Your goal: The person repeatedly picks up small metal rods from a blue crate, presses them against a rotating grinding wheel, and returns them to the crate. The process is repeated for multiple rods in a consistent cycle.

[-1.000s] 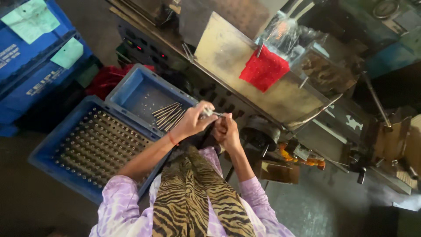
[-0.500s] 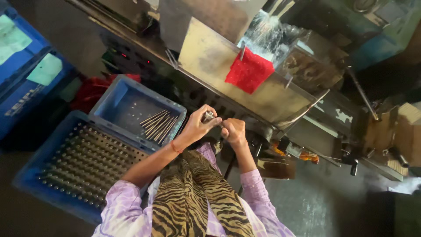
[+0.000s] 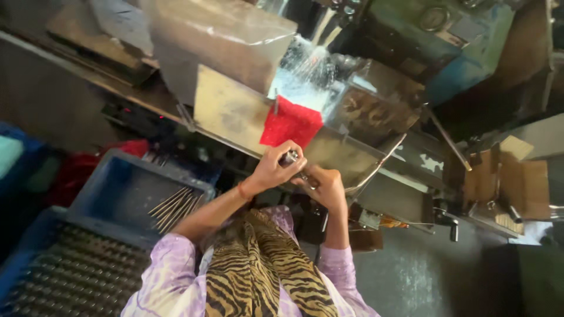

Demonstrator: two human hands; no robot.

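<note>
Gripping a short metal cylinder (image 3: pixel 289 157), the left hand (image 3: pixel 271 171) has its grip pinched around the part's upper end, while the right hand (image 3: pixel 326 186) sits just below and to the right, fingers curled against the same piece. Just above the grip hangs a red cloth (image 3: pixel 291 122); spray (image 3: pixel 308 64) falls beyond it. Wet metal could slip from the pinch and drop toward the blue tray (image 3: pixel 126 188) of thin rods (image 3: pixel 173 206) down to the left.
</note>
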